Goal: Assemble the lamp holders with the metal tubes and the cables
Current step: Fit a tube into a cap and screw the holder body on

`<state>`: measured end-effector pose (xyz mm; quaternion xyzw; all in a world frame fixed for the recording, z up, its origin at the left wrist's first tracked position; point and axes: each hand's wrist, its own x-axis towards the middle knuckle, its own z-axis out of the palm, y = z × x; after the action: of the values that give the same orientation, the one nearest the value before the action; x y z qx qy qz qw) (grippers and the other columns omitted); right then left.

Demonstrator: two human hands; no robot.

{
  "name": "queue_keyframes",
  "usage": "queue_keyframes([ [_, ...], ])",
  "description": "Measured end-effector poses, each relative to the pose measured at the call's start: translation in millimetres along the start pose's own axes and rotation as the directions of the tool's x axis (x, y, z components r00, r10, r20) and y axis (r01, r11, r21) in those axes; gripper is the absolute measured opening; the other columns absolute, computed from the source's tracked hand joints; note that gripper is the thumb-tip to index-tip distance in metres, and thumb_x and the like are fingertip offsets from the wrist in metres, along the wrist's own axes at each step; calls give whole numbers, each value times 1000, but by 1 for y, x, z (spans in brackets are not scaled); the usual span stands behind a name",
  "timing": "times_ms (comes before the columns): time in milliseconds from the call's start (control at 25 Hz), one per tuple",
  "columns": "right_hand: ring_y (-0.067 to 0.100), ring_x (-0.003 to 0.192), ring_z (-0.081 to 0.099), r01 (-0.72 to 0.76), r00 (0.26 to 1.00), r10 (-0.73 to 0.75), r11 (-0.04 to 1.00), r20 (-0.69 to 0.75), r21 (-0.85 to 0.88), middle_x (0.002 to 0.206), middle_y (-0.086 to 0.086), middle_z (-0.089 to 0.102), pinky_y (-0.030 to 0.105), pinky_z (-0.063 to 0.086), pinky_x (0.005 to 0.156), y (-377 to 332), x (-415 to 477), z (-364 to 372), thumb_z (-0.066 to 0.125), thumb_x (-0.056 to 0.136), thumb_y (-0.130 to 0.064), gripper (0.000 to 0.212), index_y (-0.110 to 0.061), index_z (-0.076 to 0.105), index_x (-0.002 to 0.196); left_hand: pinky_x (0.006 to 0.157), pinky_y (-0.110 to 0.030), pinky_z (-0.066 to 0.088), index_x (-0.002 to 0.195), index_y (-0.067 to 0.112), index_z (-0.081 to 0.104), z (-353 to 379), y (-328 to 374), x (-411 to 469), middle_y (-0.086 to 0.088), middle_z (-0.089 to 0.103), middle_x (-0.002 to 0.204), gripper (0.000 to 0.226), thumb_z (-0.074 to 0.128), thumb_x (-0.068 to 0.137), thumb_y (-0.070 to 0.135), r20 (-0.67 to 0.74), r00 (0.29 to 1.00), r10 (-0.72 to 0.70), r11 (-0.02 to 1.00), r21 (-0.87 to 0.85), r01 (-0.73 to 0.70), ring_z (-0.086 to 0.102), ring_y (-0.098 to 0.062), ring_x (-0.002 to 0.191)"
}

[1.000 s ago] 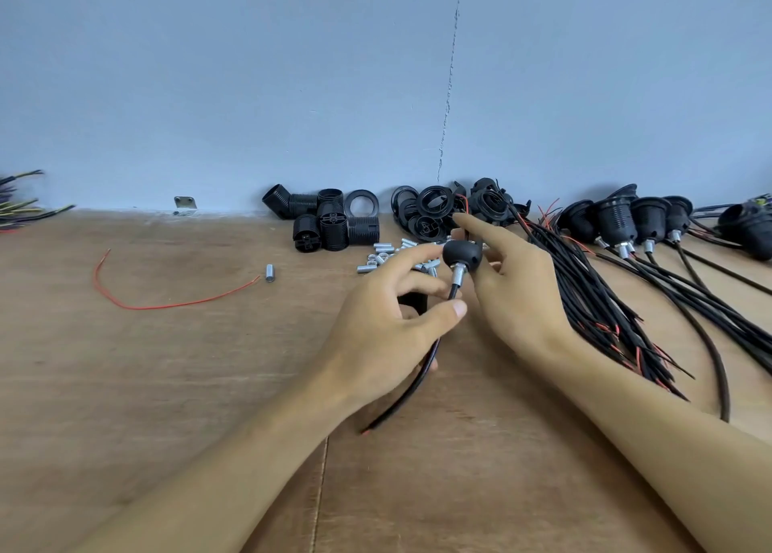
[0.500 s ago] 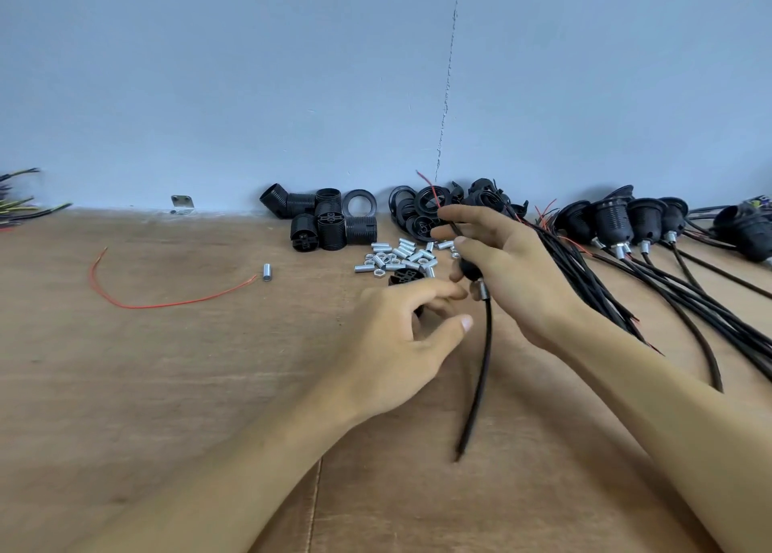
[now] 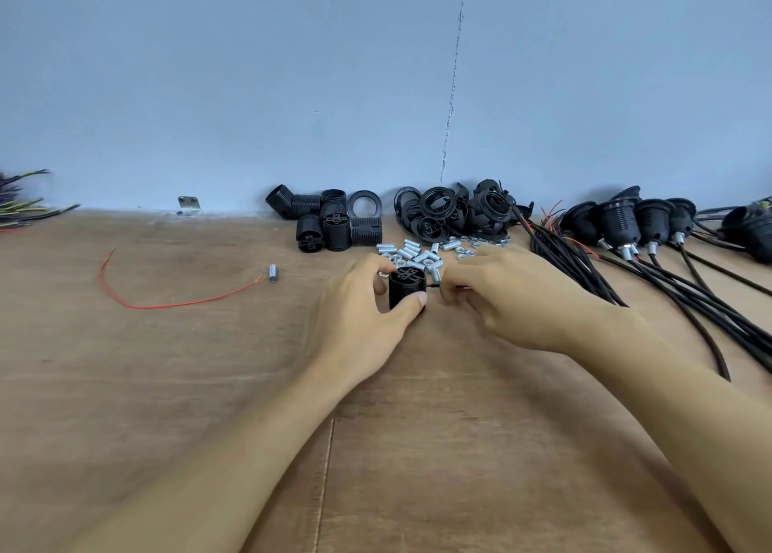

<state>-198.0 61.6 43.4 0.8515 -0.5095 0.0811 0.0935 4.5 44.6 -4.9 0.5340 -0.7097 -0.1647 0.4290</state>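
Note:
My left hand (image 3: 359,314) grips a black lamp holder body (image 3: 406,286) standing upright on the wooden table, thumb in front and fingers behind. My right hand (image 3: 505,298) lies just to its right with curled fingers. It pinches a cable end (image 3: 432,286) whose thin red tip points at the side of the holder body. The rest of that cable is hidden under the hand. A pile of short metal tubes (image 3: 417,254) and nuts lies right behind both hands.
Along the wall are loose black holder bodies (image 3: 334,227), a heap of black rings and caps (image 3: 451,214), a bundle of black cables (image 3: 585,264) and several assembled holders (image 3: 626,222). A red wire (image 3: 167,303) and one stray tube (image 3: 272,272) lie left.
My right hand has come down from in front of the parts to the table with the cable. My left hand has let go of the cable and taken hold of the black holder body.

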Motion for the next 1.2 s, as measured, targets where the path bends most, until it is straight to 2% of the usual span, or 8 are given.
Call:
queue_keyframes([
  [240, 20, 102, 58, -55, 994, 75, 969, -76, 240, 102, -8, 66, 39, 45, 93, -3, -5, 9, 61, 84, -5, 22, -20, 71, 95, 64, -17, 35, 86, 38, 51, -4, -1, 2, 22, 60, 83, 30, 71, 67, 49, -37, 991, -127, 989, -78, 123, 54, 12, 85],
  [360, 18, 104, 56, -156, 968, 200, 954, -155, 255, 108, -7, 62, 32, 42, 90, -9, -5, 15, 67, 86, -22, 24, -23, 63, 110, 63, -19, 35, 85, 36, 47, -8, -2, 2, 20, 58, 83, 33, 76, 70, 40, -73, 980, -187, 981, -68, 182, 53, 8, 80],
  [480, 11, 105, 48, -329, 929, 360, 908, -84, 259, 113, -13, 51, 34, 43, 90, -5, -5, 13, 68, 81, -52, 50, -31, 48, 121, 64, -26, 38, 92, 38, 45, -12, -4, 2, 17, 61, 94, 37, 78, 75, 35, -67, 978, -197, 979, -60, 193, 56, -1, 82],
  [600, 15, 112, 47, -420, 906, 421, 871, 52, 255, 112, -10, 48, 34, 42, 90, 3, -7, 12, 68, 82, -41, 48, -28, 46, 123, 80, -34, 44, 113, 39, 48, -14, -2, 1, 14, 61, 111, 43, 73, 79, 32, 24, 982, -186, 981, -58, 187, 58, -12, 100],
  [760, 19, 105, 52, -330, 933, 360, 853, 4, 404, 103, -4, 56, 18, 31, 78, 1, -6, 19, 59, 87, -4, 42, -19, 52, 125, 79, -24, 40, 88, 33, 61, -18, 7, -3, 17, 59, 101, 15, 64, 79, 21, 74, 993, -92, 989, -109, 100, 54, 0, 97],
  [960, 11, 102, 53, -153, 968, 229, 864, -105, 480, 108, -10, 57, 19, 37, 89, -9, -6, 24, 67, 89, -7, 55, -24, 47, 137, 63, -19, 33, 88, 29, 53, -17, 13, -6, 11, 57, 88, 19, 64, 84, 13, 35, 995, -89, 973, -211, 94, 52, -3, 77],
  [1120, 1, 105, 53, -71, 969, 178, 862, -169, 502, 111, -14, 58, 6, 35, 88, -14, -6, 24, 65, 89, -5, 59, -26, 46, 140, 76, -5, 35, 111, 36, 58, -16, 9, -4, 19, 54, 102, 31, 75, 86, 39, -6, 997, -81, 989, -125, 80, 55, -1, 94],
  [1200, -3, 105, 52, -48, 967, 167, 859, -190, 510, 111, -16, 58, 2, 34, 84, -15, -6, 22, 64, 88, -3, 62, -28, 44, 141, 78, 2, 32, 99, 29, 73, -16, 5, -1, 16, 52, 104, 14, 77, 87, 32, -11, 999, -48, 994, -100, 47, 56, 2, 96],
])
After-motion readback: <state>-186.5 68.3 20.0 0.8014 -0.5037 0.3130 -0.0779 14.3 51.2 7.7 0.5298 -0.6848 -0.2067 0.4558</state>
